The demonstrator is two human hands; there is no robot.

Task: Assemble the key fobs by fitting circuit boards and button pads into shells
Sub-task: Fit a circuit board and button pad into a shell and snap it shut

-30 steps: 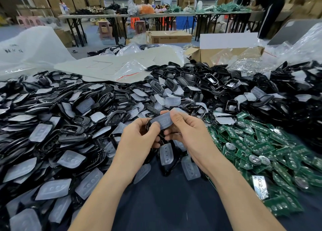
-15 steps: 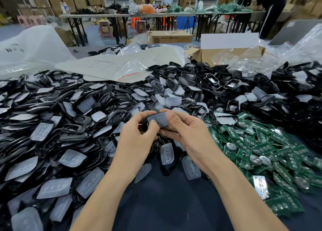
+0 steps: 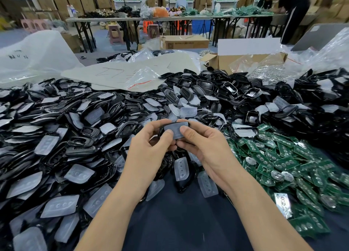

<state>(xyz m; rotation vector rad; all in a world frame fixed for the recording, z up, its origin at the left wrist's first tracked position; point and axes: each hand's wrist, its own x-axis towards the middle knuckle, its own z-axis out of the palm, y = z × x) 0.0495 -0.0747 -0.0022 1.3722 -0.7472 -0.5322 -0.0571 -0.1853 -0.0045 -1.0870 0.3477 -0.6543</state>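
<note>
Watching the head cam feed here. The shell (image 3: 160,132) with a button pad (image 3: 176,130) laid on it is held up between both hands, just above the near edge of the pile of shells (image 3: 75,137) and over the dark table (image 3: 179,222). Its long axis runs pretty much left to right across the view, with the right end tipped a touch higher and farther away. The pad face is turned toward the camera.

The left hand (image 3: 147,152) grips the left end, thumb on the pad's near face and fingers curled behind. The right hand (image 3: 204,146) does the same on the right end, index finger hooked over the top edge.

Compared with a second ago, the piece is in almost the same spot. The thumbs have closed in on each other and both now sit flat on the pad, where earlier the right fingertips were pinching its upper corner.

Looks-wise, the pad is a frosted, greyish, roughly rectangular sheet, and only a thin glossy black rim of the shell peeks out around it. I can't tell if it's fully seated.

Green circuit boards (image 3: 283,161) are heaped to the right.
</note>
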